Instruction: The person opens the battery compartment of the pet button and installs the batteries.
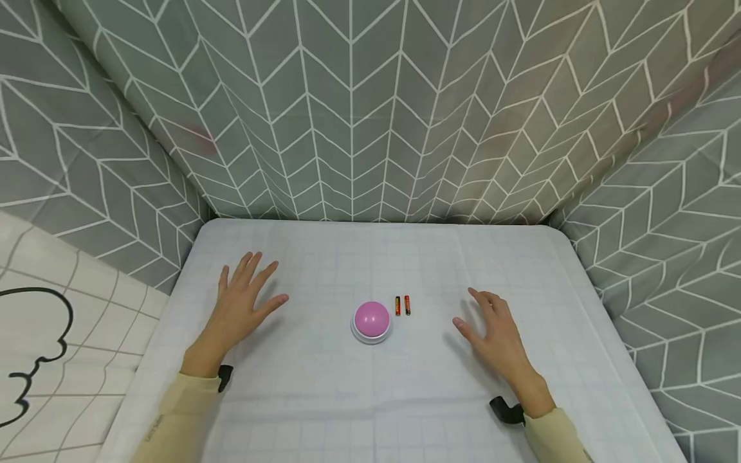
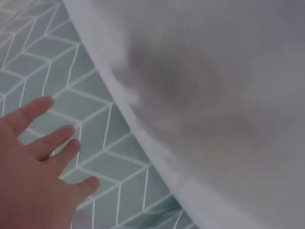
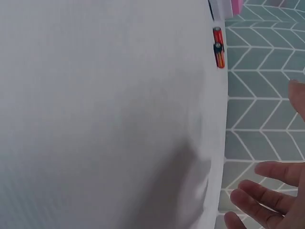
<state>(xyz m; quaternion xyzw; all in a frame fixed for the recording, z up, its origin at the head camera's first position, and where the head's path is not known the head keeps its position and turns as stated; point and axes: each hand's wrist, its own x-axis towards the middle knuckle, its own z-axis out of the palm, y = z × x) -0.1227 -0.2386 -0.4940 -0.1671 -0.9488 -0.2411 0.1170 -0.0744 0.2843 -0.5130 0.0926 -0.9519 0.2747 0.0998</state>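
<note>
Near the middle of the table sits a round device with a pink dome (image 1: 372, 319) on a white base. Just to its right lie two small red and black batteries, one (image 1: 397, 305) beside the other (image 1: 408, 305). My left hand (image 1: 236, 307) is over the left part of the table, fingers spread and holding nothing. On the other side my right hand (image 1: 496, 334) hovers to the right of the batteries, its fingers loosely bent with nothing in them. In the right wrist view the batteries (image 3: 218, 47) show near the table's edge, with the pink device (image 3: 228, 7) partly cut off above them.
A white cloth covers the table (image 1: 370, 399). Grey curtains (image 1: 370, 116) with a white chevron pattern hang behind it and at the sides. A white gridded sheet with a black curved outline (image 1: 64, 315) is at the left. Each wrist wears a black mount (image 1: 506, 410).
</note>
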